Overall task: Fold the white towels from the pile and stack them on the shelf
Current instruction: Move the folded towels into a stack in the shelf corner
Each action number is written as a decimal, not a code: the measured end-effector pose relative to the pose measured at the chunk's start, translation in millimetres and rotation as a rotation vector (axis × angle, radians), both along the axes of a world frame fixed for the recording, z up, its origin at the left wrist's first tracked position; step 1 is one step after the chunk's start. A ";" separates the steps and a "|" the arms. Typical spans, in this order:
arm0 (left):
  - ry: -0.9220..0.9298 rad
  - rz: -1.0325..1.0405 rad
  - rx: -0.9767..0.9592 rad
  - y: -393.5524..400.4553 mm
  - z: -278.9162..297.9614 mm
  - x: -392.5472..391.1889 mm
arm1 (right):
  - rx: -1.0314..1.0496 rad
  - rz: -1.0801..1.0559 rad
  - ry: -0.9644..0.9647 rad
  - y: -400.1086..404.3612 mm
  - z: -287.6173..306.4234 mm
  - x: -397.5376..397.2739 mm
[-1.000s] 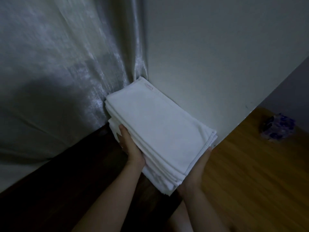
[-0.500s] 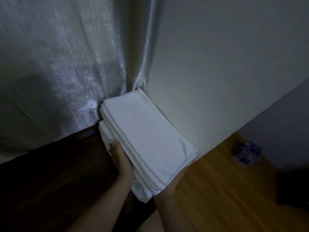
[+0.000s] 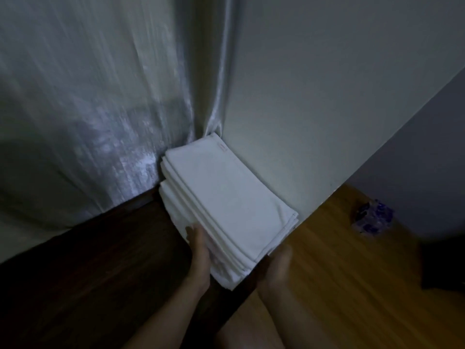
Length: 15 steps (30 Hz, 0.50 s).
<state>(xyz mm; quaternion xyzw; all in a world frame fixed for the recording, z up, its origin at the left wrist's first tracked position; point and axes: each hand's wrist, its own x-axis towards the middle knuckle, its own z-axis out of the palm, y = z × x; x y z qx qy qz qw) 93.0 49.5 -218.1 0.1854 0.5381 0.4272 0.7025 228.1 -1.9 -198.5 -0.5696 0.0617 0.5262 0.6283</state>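
Towels, white and folded, sit in a stack (image 3: 226, 210) on the dark wooden shelf (image 3: 100, 273), and you are looking down at them past your own two forearms. Nearest to you, your arms rise from the bottom edge of the view. Your left hand (image 3: 200, 250) lies along the near left side of the stack, fingers straight and held together, flat against the layered edges. Your right hand (image 3: 275, 267) is at the near right corner, palm turned toward the towels; its fingers look relaxed and slightly apart, but the blur and dim light mean you cannot tell whether they touch the cloth.

The stack is several towels deep, its folded edges stepping slightly at the near end. It runs diagonally away from you, up and to the left, with its long right side close against a pale wall (image 3: 327, 109). Its far corner tucks into the angle where that wall meets a silvery, shimmering curtain (image 3: 100, 109), which hangs down behind the shelf on the left.

To the right, lower than the shelf, lies a warm brown wooden floor (image 3: 352, 285). Farther off on that floor, near the base of another wall, sits a small blue and purple package (image 3: 375, 219), too blurred to identify.
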 end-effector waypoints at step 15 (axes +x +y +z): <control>1.617 -1.092 0.996 153.1 111.2 -22.7 | 0.028 1.134 -1.925 79.6 83.4 -16.3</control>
